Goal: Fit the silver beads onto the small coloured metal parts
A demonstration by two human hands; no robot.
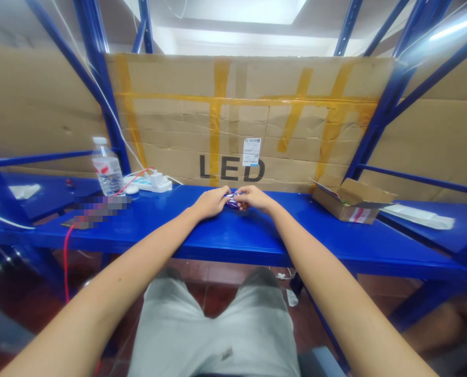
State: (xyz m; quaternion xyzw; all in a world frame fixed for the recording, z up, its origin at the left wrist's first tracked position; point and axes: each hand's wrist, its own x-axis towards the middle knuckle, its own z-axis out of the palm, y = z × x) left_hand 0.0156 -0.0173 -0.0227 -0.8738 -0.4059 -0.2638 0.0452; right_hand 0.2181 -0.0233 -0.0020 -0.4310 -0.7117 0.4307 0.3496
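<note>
A small shiny thing, blue-purple and silver like a foil packet, is between my hands just above the blue tabletop. My left hand grips its left side with bent fingers and thumb. On the other side, the thumb and fingers of my right hand pinch its right edge. My fingers cover much of it, so its exact kind and outline cannot be made out.
An opened cardboard box stands on the right. To the left are a water bottle, a white power strip and a red cable. A large cardboard sheet closes off the back between blue posts.
</note>
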